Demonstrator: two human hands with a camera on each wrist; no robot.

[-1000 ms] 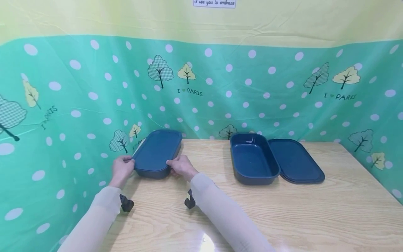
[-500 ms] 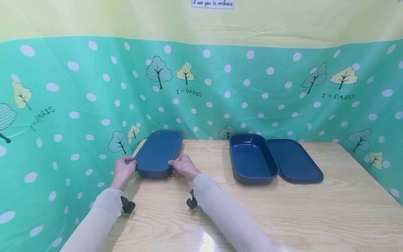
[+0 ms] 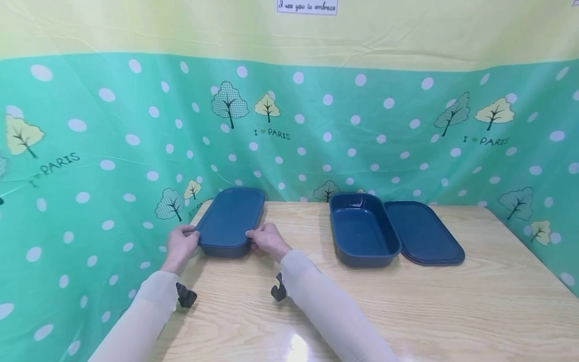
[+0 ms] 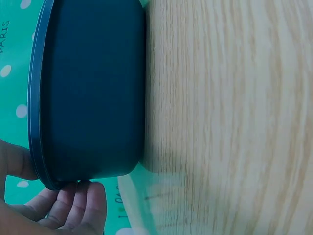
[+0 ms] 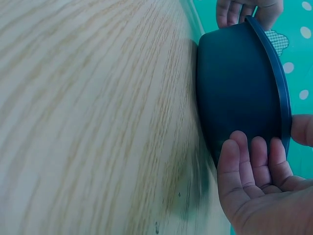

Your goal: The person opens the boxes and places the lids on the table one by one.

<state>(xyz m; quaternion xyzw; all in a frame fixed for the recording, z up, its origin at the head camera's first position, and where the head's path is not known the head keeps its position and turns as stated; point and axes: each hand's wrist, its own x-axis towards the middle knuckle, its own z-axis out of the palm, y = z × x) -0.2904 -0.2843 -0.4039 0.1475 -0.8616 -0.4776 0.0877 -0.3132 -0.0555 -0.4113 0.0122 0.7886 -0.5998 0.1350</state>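
1. The lidded box [image 4: 98, 93] has slid a little to the right since 1 second ago, and both hands have gone with it; the other tableware stands where it did.
2. That box sits just ahead of and between the 2 hands, its base down on the wooden table [image 3: 407, 311]. Its dark blue top lid [image 3: 231, 216] covers it, long sides running away from the person.
3. The left hand [image 3: 182, 246] pinches the near left corner: thumb at the lid's edge, fingers bent up under the rim, against the wall.
4. The right hand [image 3: 270, 239] pinches the near right corner, its thumb on the lid's edge and 4 bent fingers against the wall below.
5. Well to the right of the right hand stands 1 open box [image 3: 368, 260], also dark blue, its bare inside showing.
6. Farther right, at that box's far side from the hands, 1 loose lid [image 3: 427, 234] lies flat.
7. Behind the hands come 2 pale sleeves [image 3: 334, 306], a dark wrist mount [image 3: 186, 296] at each wrist.
8. Beyond the hands hangs a green cloth [image 3: 316, 151] with white dots, printed trees and "PARIS".
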